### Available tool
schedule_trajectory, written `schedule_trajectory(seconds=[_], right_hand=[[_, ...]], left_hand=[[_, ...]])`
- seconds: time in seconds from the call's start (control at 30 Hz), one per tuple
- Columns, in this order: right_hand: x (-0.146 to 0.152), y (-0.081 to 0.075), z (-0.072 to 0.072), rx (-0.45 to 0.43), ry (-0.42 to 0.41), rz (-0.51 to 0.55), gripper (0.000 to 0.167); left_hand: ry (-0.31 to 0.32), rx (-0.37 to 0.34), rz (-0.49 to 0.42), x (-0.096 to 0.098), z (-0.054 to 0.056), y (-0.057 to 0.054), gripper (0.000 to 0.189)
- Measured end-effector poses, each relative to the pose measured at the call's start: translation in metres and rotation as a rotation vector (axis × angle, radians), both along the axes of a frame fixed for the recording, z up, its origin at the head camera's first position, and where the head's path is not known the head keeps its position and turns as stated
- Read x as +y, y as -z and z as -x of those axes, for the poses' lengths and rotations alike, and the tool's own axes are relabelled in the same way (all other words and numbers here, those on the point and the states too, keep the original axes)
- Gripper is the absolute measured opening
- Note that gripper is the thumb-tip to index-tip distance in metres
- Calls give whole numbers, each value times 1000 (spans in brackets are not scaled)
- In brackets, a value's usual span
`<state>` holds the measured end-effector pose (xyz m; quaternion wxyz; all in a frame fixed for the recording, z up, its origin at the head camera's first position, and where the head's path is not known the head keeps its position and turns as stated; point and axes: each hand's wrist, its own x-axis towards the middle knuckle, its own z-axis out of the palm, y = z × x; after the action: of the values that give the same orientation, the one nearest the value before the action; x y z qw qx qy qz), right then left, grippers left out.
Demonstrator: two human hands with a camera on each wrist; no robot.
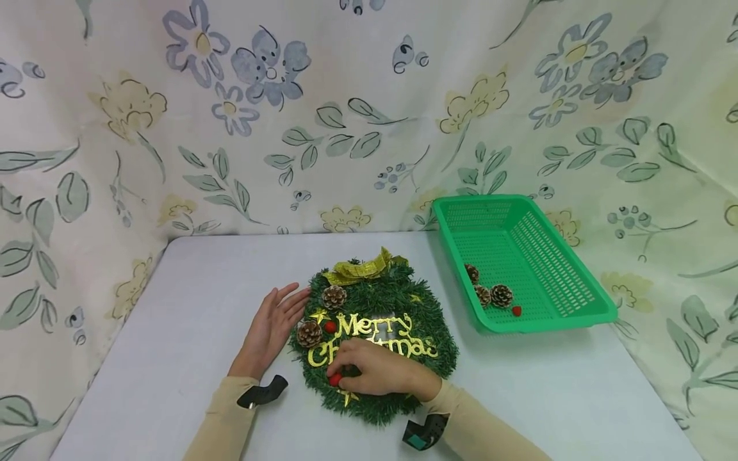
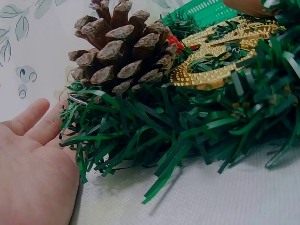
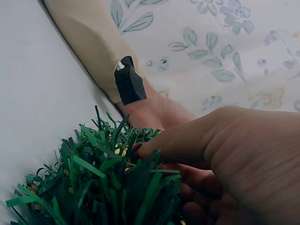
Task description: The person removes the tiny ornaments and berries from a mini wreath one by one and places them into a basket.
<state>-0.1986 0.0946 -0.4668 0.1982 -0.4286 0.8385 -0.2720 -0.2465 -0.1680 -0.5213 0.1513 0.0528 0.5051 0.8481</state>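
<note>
A green tinsel wreath point(image 1: 369, 296) lies on the table, with gold "Merry Christmas" lettering point(image 1: 423, 347) across it. My right hand point(image 1: 377, 368) is over its lower left part, thumb and fingers pinching a small red ball point(image 1: 335, 380) against the tinsel. In the right wrist view the tinsel and thumb hide most of that ball. My left hand point(image 1: 273, 326) lies palm up with straight fingers at the wreath's left edge, near a pine cone point(image 2: 123, 51). Another pine cone point(image 1: 334, 296), a second red ball point(image 1: 330, 326) and gold stars point(image 1: 319, 315) sit on the wreath.
A green plastic basket point(image 1: 550, 237) stands at the right of the table, holding several pine cones point(image 1: 501, 296) and a small red piece point(image 1: 516, 311). A gold ribbon bow point(image 1: 363, 269) tops the wreath. Floral cloth point(image 1: 346, 160) hangs behind the white table point(image 1: 190, 301).
</note>
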Motion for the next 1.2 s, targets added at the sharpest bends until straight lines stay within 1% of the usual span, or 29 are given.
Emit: schedule_trajectory(seconds=[0.23, 0.53, 0.7, 0.9, 1.07, 1.2], right_hand=[[0, 1, 0, -10, 10, 15, 20], [1, 3, 3, -14, 11, 28, 20], [2, 3, 3, -33, 8, 21, 19], [1, 5, 4, 8, -1, 38, 19], [2, 6, 3, -12, 2, 36, 20], [1, 6, 3, -5, 4, 43, 20]], left_hand=[[3, 4, -5, 0, 0, 0, 71], [2, 23, 18, 1, 0, -2, 72], [5, 13, 4, 0, 0, -2, 71], [-5, 10, 3, -1, 0, -1, 70], [-2, -4, -3, 1, 0, -1, 71], [-1, 0, 0, 0, 1, -1, 70]])
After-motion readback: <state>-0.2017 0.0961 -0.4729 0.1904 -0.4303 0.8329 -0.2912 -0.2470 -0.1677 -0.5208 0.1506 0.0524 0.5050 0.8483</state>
